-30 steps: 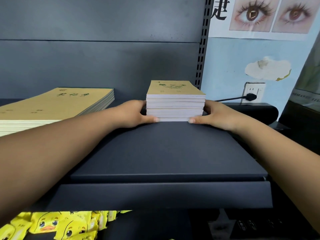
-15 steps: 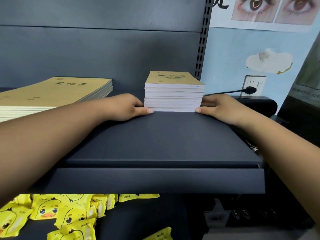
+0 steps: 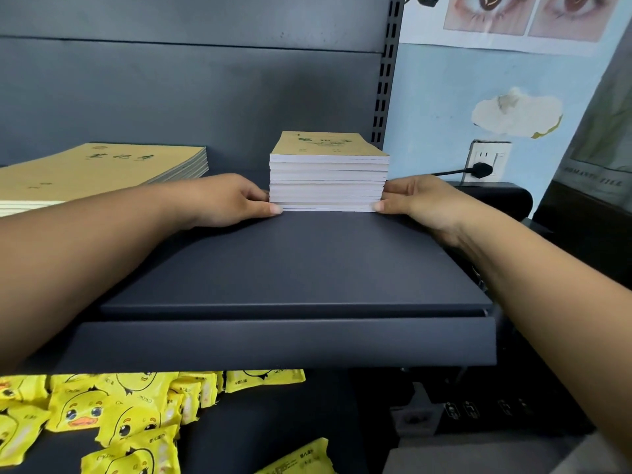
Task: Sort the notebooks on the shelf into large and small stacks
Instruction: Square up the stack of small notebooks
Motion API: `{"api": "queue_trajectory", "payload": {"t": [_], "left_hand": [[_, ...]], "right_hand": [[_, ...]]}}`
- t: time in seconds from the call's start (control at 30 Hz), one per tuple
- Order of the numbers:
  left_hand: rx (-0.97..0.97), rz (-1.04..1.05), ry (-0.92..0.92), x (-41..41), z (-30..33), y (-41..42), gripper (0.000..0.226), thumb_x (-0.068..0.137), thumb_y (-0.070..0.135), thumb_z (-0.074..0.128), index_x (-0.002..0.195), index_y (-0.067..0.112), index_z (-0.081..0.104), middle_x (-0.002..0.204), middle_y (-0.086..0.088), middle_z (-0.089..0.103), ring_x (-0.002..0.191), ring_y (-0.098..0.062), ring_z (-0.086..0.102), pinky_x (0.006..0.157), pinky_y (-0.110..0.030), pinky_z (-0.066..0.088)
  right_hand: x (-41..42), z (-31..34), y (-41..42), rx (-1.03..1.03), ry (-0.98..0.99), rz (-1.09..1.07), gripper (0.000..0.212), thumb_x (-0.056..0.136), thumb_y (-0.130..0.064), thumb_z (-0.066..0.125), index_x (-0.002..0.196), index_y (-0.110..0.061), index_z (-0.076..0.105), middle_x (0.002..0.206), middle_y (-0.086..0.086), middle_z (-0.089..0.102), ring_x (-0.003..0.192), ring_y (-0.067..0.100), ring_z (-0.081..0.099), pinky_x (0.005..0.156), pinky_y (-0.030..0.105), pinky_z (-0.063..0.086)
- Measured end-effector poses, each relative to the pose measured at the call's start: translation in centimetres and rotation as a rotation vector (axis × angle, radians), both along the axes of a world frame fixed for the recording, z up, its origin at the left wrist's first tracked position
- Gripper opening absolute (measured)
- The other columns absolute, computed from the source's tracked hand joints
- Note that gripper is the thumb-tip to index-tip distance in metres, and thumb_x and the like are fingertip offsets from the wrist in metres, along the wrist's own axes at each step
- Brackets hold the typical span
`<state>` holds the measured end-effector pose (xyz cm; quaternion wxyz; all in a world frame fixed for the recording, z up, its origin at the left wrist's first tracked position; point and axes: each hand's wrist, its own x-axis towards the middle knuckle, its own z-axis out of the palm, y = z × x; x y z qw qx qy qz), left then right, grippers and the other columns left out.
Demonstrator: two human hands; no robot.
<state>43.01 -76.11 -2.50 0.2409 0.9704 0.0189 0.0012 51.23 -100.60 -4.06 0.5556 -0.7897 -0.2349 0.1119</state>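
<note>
Small notebook stack (image 3: 328, 172) sits on the dark shelf (image 3: 290, 268), toward its back right corner, close to the rear panel and the slotted upright (image 3: 384, 80). Left hand (image 3: 232, 200) is against the stack's left side, thumb tip on the shelf at the bottom front-left corner, other fingers curled along the side; right hand (image 3: 415, 196) mirrors it on the right side, thumb at the bottom front-right corner, fingers pressed to the page edges. Both hands clamp the stack between them; the stack rests flat on the shelf, edges mostly squared, lower books slightly offset. Large notebook stack (image 3: 99, 172) lies at the shelf's left back, well apart from the small one, its near end cut off by the left forearm. Shelf front half bare. Below the shelf's front lip, yellow duck-print packets (image 3: 113, 412) are scattered on a lower level. Right of the shelf: wall socket (image 3: 489, 160) with a black plug in it, a black box beneath.
</note>
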Motion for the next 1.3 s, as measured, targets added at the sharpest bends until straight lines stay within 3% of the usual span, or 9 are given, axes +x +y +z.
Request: {"api": "queue_trajectory", "payload": {"t": [0.3, 0.4, 0.5, 0.6, 0.77, 0.87, 0.93, 1.03, 1.3], "left_hand": [[0.055, 0.085, -0.144, 0.8, -0.3, 0.0, 0.033, 0.085, 0.043, 0.056, 0.097, 0.017, 0.073, 0.094, -0.004, 0.07, 0.089, -0.02, 0.06, 0.067, -0.019, 0.041], [0.068, 0.083, -0.128, 0.9, -0.3, 0.1, 0.039, 0.083, 0.049, 0.055, 0.096, 0.016, 0.072, 0.096, -0.005, 0.07, 0.091, -0.021, 0.061, 0.072, -0.025, 0.044], [0.053, 0.098, -0.153, 1.3, -0.3, -0.3, 0.046, 0.08, 0.055, 0.055, 0.094, 0.012, 0.068, 0.088, -0.005, 0.066, 0.082, -0.022, 0.057, 0.066, -0.027, 0.039], [0.008, 0.085, -0.184, 1.9, -0.3, -0.6, 0.039, 0.082, 0.048, 0.057, 0.109, 0.02, 0.064, 0.094, 0.007, 0.059, 0.086, -0.012, 0.05, 0.067, -0.024, 0.035], [0.02, 0.046, -0.177, 2.2, -0.2, -0.3, 0.04, 0.082, 0.046, 0.059, 0.116, 0.024, 0.062, 0.097, 0.012, 0.057, 0.089, -0.01, 0.051, 0.068, -0.019, 0.035], [-0.229, 0.043, -0.198, 2.5, -0.1, -0.2, 0.048, 0.077, 0.054, 0.062, 0.108, 0.018, 0.062, 0.101, 0.009, 0.062, 0.091, -0.01, 0.057, 0.079, -0.018, 0.041], [-0.461, 0.053, -0.291, 3.0, 0.1, -0.3, 0.048, 0.079, 0.051, 0.062, 0.091, 0.005, 0.055, 0.087, 0.001, 0.06, 0.074, -0.003, 0.057, 0.064, -0.005, 0.04], [-0.715, -0.007, -0.239, 3.7, 0.1, -1.0, 0.058, 0.081, 0.041, 0.063, 0.114, -0.004, 0.05, 0.109, -0.001, 0.062, 0.093, -0.003, 0.059, 0.072, -0.003, 0.042], [-0.72, -0.106, -0.258, 4.3, -0.8, -1.1, 0.042, 0.085, 0.034, 0.057, 0.124, 0.017, 0.054, 0.117, 0.007, 0.063, 0.102, -0.005, 0.06, 0.086, -0.013, 0.047]], "right_hand": [[0.2, 0.2, 0.2, -0.119, -0.179, -0.092, 0.034, 0.082, -0.01, 0.069, 0.115, -0.014, 0.066, 0.101, -0.004, 0.068, 0.073, -0.009, 0.06, 0.061, -0.001, 0.046], [-0.1, 0.1, 0.2, -0.133, -0.203, -0.069, 0.031, 0.083, -0.015, 0.068, 0.113, -0.02, 0.066, 0.098, -0.01, 0.067, 0.072, -0.013, 0.058, 0.059, -0.003, 0.044], [-0.2, 0.3, 0.6, -0.159, -0.267, -0.055, 0.033, 0.082, -0.025, 0.068, 0.115, -0.025, 0.063, 0.105, -0.015, 0.065, 0.09, -0.006, 0.06, 0.071, 0.0, 0.044], [0.4, 0.3, 1.2, -0.12, -0.294, -0.064, 0.045, 0.081, -0.029, 0.069, 0.124, -0.024, 0.056, 0.118, -0.014, 0.061, 0.109, 0.002, 0.057, 0.095, 0.018, 0.041], [1.0, -0.1, 1.6, -0.17, -0.278, -0.003, 0.039, 0.086, -0.031, 0.062, 0.124, -0.024, 0.056, 0.112, -0.015, 0.06, 0.104, 0.003, 0.056, 0.091, 0.018, 0.039], [1.0, 0.1, 1.6, -0.142, -0.267, 0.009, 0.037, 0.085, -0.031, 0.064, 0.12, -0.027, 0.056, 0.108, -0.019, 0.061, 0.101, -0.002, 0.058, 0.086, 0.016, 0.04], [1.3, 0.6, 1.8, -0.061, -0.252, -0.003, 0.037, 0.082, -0.031, 0.067, 0.117, -0.027, 0.057, 0.11, -0.017, 0.064, 0.103, -0.001, 0.06, 0.089, 0.017, 0.042], [1.5, 1.6, 2.2, -0.031, -0.231, 0.005, 0.042, 0.08, -0.032, 0.068, 0.119, -0.02, 0.057, 0.112, -0.01, 0.066, 0.104, 0.005, 0.061, 0.096, 0.023, 0.043], [2.4, 0.9, 3.1, 0.066, -0.193, 0.028, 0.025, 0.087, -0.024, 0.061, 0.088, -0.039, 0.041, 0.087, -0.027, 0.053, 0.08, -0.015, 0.052, 0.07, 0.007, 0.043]]}}
